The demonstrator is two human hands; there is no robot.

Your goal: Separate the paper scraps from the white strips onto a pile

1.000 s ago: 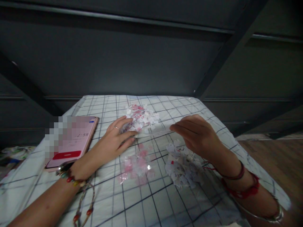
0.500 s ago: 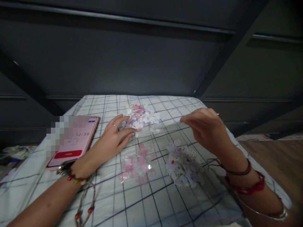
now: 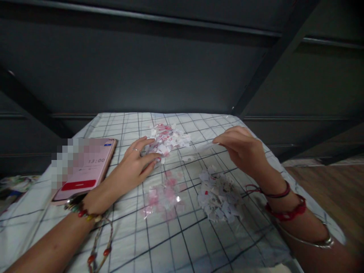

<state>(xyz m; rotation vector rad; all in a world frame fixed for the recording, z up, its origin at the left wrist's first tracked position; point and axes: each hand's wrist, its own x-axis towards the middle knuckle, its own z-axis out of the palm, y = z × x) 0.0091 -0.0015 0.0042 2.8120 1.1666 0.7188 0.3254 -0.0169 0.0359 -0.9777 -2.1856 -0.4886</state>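
Note:
My left hand [image 3: 138, 159] lies at the near left edge of a pile of white and red paper scraps [image 3: 167, 138]. Its thumb and forefinger come close together at a small white paper scrap [image 3: 163, 160], while the other fingers curve over the pile's edge. Raised over the right side of the cloth, my right hand [image 3: 240, 149] pinches the end of a clear plastic bag [image 3: 197, 151]. The bag stretches leftward, low over the cloth, with a pale scrap showing at its far end. Its outline is faint.
Pink translucent pieces [image 3: 166, 195] lie near the middle, beside a heap of whitish scraps [image 3: 220, 195] on the right. A phone [image 3: 85, 170] rests at the left on the checked cloth [image 3: 167, 246]. A dark panel [image 3: 159, 68] stands behind.
The whole view has shifted slightly to the left. My hands keep nearly the same poses, and the phone's clock reads 13:00 instead of 12:59.

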